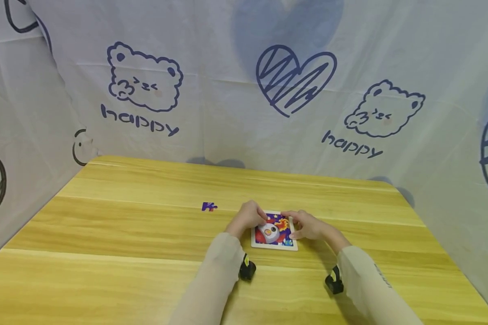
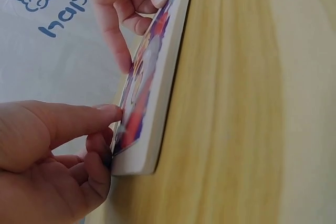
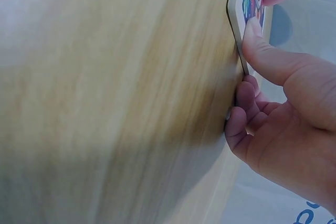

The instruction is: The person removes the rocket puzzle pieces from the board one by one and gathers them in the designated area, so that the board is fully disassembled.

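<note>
A framed jigsaw puzzle (image 1: 270,232) with a white border lies on the wooden table, showing a penguin in red on purple. My left hand (image 1: 250,215) is over its far left part, thumb and fingers pinching what looks like a jigsaw piece at the picture; the fingers mostly hide it. On the other side my right hand (image 1: 311,225) grips the frame's right edge. Its thumb (image 3: 253,30) rests on the border, index finger reaching along the far edge, other fingers curled beside the frame. One loose purple jigsaw piece (image 1: 208,206) lies to the left, apart from both hands.
The wood-grain table (image 1: 118,225) extends around the puzzle on all sides. A pale cloth (image 1: 219,99) printed with bears and hearts hangs behind it and at both sides. Black wrist cameras (image 1: 247,270) hang below the sleeves, close above the tabletop.
</note>
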### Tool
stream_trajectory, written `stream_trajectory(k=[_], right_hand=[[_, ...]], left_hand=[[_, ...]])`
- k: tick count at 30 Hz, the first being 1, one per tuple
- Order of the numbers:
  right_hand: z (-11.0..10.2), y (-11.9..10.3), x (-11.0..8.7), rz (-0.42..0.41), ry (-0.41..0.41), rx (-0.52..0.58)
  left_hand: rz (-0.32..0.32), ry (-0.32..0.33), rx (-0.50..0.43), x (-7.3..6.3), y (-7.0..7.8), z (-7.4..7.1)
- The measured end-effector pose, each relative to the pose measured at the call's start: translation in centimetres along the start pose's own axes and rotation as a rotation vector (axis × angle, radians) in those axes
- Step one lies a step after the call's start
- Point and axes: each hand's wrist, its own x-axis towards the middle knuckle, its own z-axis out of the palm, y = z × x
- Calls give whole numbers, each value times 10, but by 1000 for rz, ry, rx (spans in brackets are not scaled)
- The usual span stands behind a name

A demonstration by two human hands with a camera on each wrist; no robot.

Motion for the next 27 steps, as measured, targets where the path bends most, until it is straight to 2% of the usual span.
stream_trajectory(k=[8,14,22,27], right_hand=[[0,1,2,15,3,-24],[1,3,2,-12,1,-17],[0,5,2,-106,8,5],[-1,4,2,-199,14,11]], left_hand=[[23,43,46,-1,3,4],[21,73,21,-2,3,5],[6,73,22,-2,2,6],[9,88,2,-3,2,5]])
